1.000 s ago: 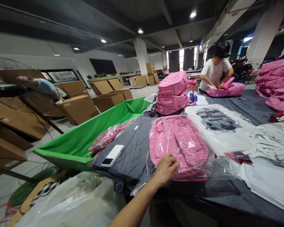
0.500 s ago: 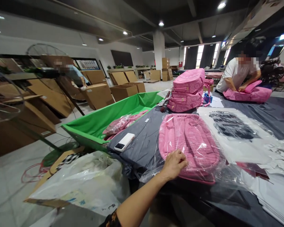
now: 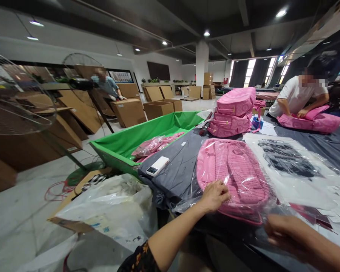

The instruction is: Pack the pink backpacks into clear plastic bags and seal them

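A pink backpack (image 3: pixel 232 172) in a clear plastic bag (image 3: pixel 187 203) lies on the dark cloth of the table. At its near left edge my left hand (image 3: pixel 215 194) has its fingers curled onto the plastic, gripping it against the backpack. My right hand (image 3: pixel 283 230), smeared by motion, is at the near right corner of the bagged backpack; its fingers cannot be made out. Behind stand stacked pink backpacks (image 3: pixel 232 111). To the right lie white printed plastic bags (image 3: pixel 289 158).
A white phone (image 3: pixel 158 166) lies at the table's left edge. Beyond is a green-lined bin (image 3: pixel 116 147) with bagged pink items. A large plastic sack (image 3: pixel 116 215) stands at the lower left, a fan (image 3: pixel 19 94) farther left. A co-worker (image 3: pixel 297 94) handles a pink backpack at right.
My right hand has come into view at the lower right. My left hand keeps its place on the bagged backpack. The whole view has shifted, with things now lying farther right.
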Demonstrator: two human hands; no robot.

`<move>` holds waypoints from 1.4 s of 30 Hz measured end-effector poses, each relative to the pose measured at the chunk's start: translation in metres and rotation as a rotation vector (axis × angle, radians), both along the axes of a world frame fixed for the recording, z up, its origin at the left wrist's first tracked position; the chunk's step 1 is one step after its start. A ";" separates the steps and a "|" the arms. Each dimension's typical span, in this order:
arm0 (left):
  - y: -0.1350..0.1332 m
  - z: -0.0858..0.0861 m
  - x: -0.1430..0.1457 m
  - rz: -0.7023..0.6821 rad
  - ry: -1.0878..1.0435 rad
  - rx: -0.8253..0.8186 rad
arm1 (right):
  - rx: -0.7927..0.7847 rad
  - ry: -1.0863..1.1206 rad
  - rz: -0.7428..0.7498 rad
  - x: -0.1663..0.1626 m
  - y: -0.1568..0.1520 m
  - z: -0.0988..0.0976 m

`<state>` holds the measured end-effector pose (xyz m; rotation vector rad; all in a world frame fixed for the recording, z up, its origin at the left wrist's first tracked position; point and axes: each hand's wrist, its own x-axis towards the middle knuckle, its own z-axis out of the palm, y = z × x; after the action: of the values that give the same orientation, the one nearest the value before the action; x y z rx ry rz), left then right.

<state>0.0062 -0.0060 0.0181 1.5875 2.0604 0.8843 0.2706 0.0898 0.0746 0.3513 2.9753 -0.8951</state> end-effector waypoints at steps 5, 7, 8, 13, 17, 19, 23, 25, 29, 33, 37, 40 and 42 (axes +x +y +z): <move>0.000 0.001 0.001 0.004 0.005 0.004 | 0.126 -0.198 0.255 -0.078 0.040 0.023; 0.000 0.001 0.001 0.001 0.008 0.001 | 0.262 -0.251 0.242 -0.093 0.054 0.019; -0.001 0.002 0.001 -0.002 0.011 -0.005 | 0.309 -0.274 0.218 -0.097 0.060 0.015; -0.003 0.005 0.000 -0.030 0.031 -0.049 | 0.416 -0.274 0.022 -0.110 0.074 -0.003; -0.004 0.006 -0.001 -0.045 0.029 -0.056 | 0.356 -0.239 -0.117 -0.109 0.089 -0.004; -0.004 0.005 -0.002 -0.046 0.025 -0.052 | 0.330 -0.185 -0.211 -0.100 0.100 -0.003; -0.002 0.004 -0.002 -0.046 0.011 -0.038 | 0.417 0.014 -0.475 -0.073 0.101 -0.010; 0.000 0.004 -0.002 -0.041 0.004 -0.035 | 0.355 0.107 -0.424 -0.065 0.086 -0.021; -0.004 0.007 -0.003 -0.078 0.040 -0.010 | 0.168 0.019 -0.214 -0.071 0.057 -0.041; -0.034 0.009 -0.014 -0.213 0.275 0.165 | 0.119 -0.094 -0.196 -0.084 0.060 -0.045; -0.067 0.005 -0.036 -0.046 0.405 0.214 | 0.086 -0.122 -0.163 -0.090 0.073 -0.045; -0.069 0.002 -0.053 0.024 0.207 0.174 | 0.076 -0.101 -0.158 -0.091 0.076 -0.050; -0.059 0.001 -0.062 0.033 0.055 0.113 | 0.054 -0.018 -0.173 -0.082 0.073 -0.055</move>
<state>-0.0556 -0.0654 0.0188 1.6581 2.1137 0.9948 0.1881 0.1627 0.0198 0.6231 2.9934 -0.8206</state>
